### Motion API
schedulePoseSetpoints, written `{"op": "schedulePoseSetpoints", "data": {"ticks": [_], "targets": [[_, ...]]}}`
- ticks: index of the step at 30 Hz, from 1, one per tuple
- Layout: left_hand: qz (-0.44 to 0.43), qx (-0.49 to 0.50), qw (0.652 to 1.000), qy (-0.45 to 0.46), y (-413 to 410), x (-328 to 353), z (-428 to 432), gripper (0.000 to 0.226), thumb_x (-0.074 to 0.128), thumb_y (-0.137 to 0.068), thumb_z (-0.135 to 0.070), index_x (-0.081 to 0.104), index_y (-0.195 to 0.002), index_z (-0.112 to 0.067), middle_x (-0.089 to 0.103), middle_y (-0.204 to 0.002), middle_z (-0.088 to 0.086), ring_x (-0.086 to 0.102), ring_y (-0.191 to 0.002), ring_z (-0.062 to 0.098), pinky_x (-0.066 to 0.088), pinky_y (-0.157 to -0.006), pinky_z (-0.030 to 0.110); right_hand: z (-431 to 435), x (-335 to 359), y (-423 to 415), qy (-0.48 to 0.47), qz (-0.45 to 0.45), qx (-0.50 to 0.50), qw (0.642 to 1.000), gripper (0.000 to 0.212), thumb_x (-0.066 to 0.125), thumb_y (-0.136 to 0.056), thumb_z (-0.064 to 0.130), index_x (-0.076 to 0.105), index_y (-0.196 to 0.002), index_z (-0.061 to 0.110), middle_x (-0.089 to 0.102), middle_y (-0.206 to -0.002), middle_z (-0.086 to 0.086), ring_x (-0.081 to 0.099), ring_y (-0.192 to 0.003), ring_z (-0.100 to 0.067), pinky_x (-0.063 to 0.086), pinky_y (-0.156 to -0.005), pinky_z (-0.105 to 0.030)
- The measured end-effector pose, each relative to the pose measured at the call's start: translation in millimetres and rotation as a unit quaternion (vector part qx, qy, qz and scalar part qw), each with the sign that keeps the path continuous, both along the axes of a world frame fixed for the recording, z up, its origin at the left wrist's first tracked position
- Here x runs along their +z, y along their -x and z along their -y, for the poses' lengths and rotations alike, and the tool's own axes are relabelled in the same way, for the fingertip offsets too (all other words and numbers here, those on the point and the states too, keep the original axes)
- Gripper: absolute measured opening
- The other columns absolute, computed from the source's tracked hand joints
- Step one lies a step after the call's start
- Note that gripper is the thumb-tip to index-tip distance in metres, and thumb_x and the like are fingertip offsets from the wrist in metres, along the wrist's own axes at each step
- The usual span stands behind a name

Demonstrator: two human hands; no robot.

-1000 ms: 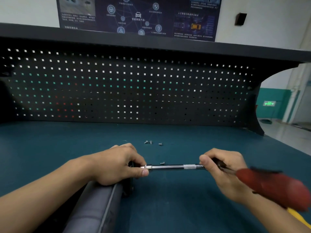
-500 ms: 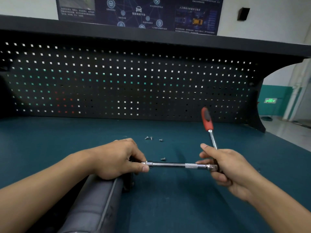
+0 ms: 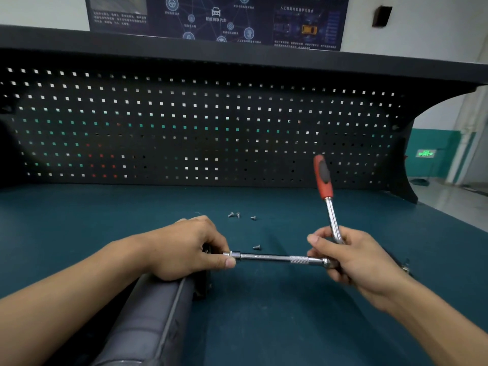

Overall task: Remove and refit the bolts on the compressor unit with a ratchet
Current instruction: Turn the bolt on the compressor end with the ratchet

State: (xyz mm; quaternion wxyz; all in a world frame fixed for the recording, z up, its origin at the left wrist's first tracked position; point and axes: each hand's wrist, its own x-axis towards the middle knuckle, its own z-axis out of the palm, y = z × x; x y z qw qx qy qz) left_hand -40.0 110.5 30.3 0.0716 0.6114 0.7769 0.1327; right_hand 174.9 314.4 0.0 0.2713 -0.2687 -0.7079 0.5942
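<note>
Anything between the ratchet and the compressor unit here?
Nothing visible. The extension bar runs clear from the ratchet in the right hand to the left hand, which pinches its tip at the compressor unit; loose bolts lie beyond it.

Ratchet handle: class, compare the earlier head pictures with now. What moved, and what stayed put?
The red handle swung from low at the right up to point toward the pegboard, turned by the right hand at the ratchet head. Unchanged: the left hand pinching the extension bar at the compressor unit; four loose bolts on the mat.
</note>
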Motion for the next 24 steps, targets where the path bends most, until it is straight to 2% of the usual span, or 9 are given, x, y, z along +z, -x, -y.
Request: {"op": "schedulePoseSetpoints", "data": {"ticks": [4, 7, 9, 11, 13, 15, 18, 20, 24], "targets": [[-0.003, 0.001, 1.000, 0.006, -0.6, 0.5, -0.4, 0.051, 0.048, -0.085, -0.070, 0.074, -0.098, -0.028, 0.069, -0.102, -0.005, 0.055, -0.109, 0.014, 0.043, -0.100, 0.035, -2.2, -1.0, -1.1, -0.111, -0.085, 0.008, 0.990, 0.028, 0.083, -0.065, 0.032, 0.067, -0.077, 0.014, 0.066, -0.069, -0.021, 0.049, -0.043, -0.016, 0.042, -0.041, -0.022], [-0.011, 0.001, 1.000, 0.008, -0.1, 0.0, -0.5, 0.054, 0.043, -0.079, -0.074, 0.072, -0.095, -0.031, 0.068, -0.101, -0.009, 0.052, -0.110, 0.008, 0.041, -0.102, 0.034, -6.3, -3.2, -3.2, -0.189, -0.116, 0.020, 0.975, 0.028, 0.084, -0.063, 0.039, 0.069, -0.070, 0.016, 0.062, -0.067, -0.024, 0.052, -0.047, -0.019, 0.046, -0.047, -0.027], [-0.016, 0.002, 1.000, 0.007, -0.3, -0.2, -0.5, 0.052, 0.043, -0.079, -0.075, 0.071, -0.093, -0.034, 0.067, -0.102, -0.012, 0.049, -0.111, 0.003, 0.039, -0.103, 0.032, -8.3, -4.4, -3.7, -0.230, -0.123, 0.012, 0.965, 0.025, 0.083, -0.064, 0.042, 0.072, -0.068, 0.019, 0.060, -0.068, -0.026, 0.051, -0.051, -0.028, 0.046, -0.052, -0.032], [-0.018, 0.000, 1.000, 0.007, -0.1, 0.0, -0.6, 0.052, 0.041, -0.078, -0.075, 0.070, -0.092, -0.035, 0.067, -0.102, -0.013, 0.048, -0.112, 0.002, 0.039, -0.103, 0.032, -8.8, -4.4, -3.8, -0.258, -0.142, 0.022, 0.955, 0.018, 0.082, -0.069, 0.036, 0.074, -0.069, 0.019, 0.064, -0.071, -0.021, 0.056, -0.062, -0.032, 0.046, -0.061, -0.035], [-0.019, -0.002, 1.000, 0.004, -0.2, -0.1, -0.5, 0.045, 0.044, -0.082, -0.073, 0.069, -0.094, -0.037, 0.065, -0.101, -0.016, 0.045, -0.112, -0.003, 0.038, -0.102, 0.029, -7.8, -4.9, -2.6, -0.282, -0.159, 0.050, 0.945, 0.013, 0.081, -0.072, 0.027, 0.075, -0.070, 0.016, 0.071, -0.079, -0.011, 0.064, -0.070, -0.020, 0.049, -0.067, -0.025], [-0.022, -0.007, 1.000, 0.000, 0.0, -0.5, 0.0, 0.041, 0.046, -0.088, -0.068, 0.070, -0.099, -0.036, 0.065, -0.100, -0.015, 0.044, -0.111, -0.004, 0.038, -0.102, 0.030, -6.2, -5.2, -1.3, -0.299, -0.159, 0.058, 0.939, 0.011, 0.080, -0.073, 0.024, 0.075, -0.069, 0.015, 0.072, -0.082, -0.005, 0.066, -0.074, -0.016, 0.049, -0.071, -0.021], [-0.018, -0.011, 1.000, 0.002, -1.1, 0.4, -0.2, 0.048, 0.044, -0.088, -0.068, 0.071, -0.097, -0.029, 0.067, -0.099, -0.009, 0.049, -0.109, 0.004, 0.040, -0.102, 0.034, -4.3, -4.3, -0.7, -0.281, -0.149, 0.040, 0.947, 0.012, 0.080, -0.071, 0.030, 0.075, -0.069, 0.019, 0.071, -0.081, -0.005, 0.063, -0.072, -0.014, 0.048, -0.069, -0.021], [-0.014, -0.011, 1.000, 0.007, -2.1, 2.5, -0.6, 0.056, 0.042, -0.085, -0.071, 0.071, -0.093, -0.024, 0.069, -0.096, -0.004, 0.054, -0.106, 0.012, 0.042, -0.101, 0.035, -3.6, -3.3, -1.3, -0.264, -0.105, 0.021, 0.959, 0.017, 0.076, -0.071, 0.042, 0.075, -0.070, 0.025, 0.068, -0.070, -0.003, 0.057, -0.063, -0.009, 0.043, -0.061, -0.020], [-0.007, -0.022, 1.000, 0.006, -1.5, 3.1, -1.2, 0.043, 0.054, -0.094, -0.059, 0.072, -0.089, -0.021, 0.069, -0.092, 0.001, 0.058, -0.104, 0.020, 0.046, -0.097, 0.038, -3.6, -2.3, -2.6, -0.222, -0.021, -0.007, 0.975, 0.042, 0.069, -0.070, 0.060, 0.074, -0.069, 0.019, 0.053, -0.048, 0.003, 0.047, -0.046, -0.008, 0.035, -0.048, -0.014]]}}
